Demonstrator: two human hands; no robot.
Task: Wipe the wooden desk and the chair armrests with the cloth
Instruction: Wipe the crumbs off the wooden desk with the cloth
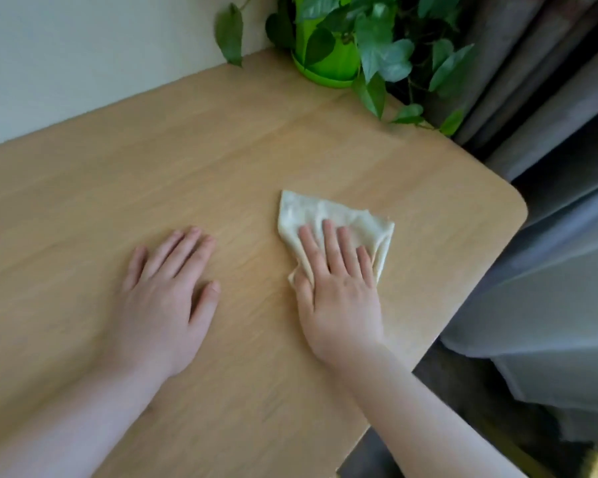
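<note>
— Where is the cloth point(335, 224) just now?

— Flat on the wooden desk point(194, 160), right of the middle and nearer the rounded right corner than the wall. It is a pale, creased piece, folded roughly into a triangle, with one tip pointing to the far left.

— And who has it?

— The right hand point(339, 288) lies on top of it, palm down, fingers point(328, 243) spread and stretched out over the near half. It presses rather than grips; nothing is pinched or balled up.

— The other hand?

— The left hand point(168, 298) rests flat on the bare wood, well to the left of the cloth, fingers together, thumb out to the right. It is slack and carries nothing.

— Anything else on the desk?

— A green plant pot point(325, 63) at the far edge, its leaves point(384, 56) trailing over the right side. Grey curtains point(549, 132) hang just beyond the desk's right edge, and a pale wall point(83, 53) stands behind the far left.
</note>
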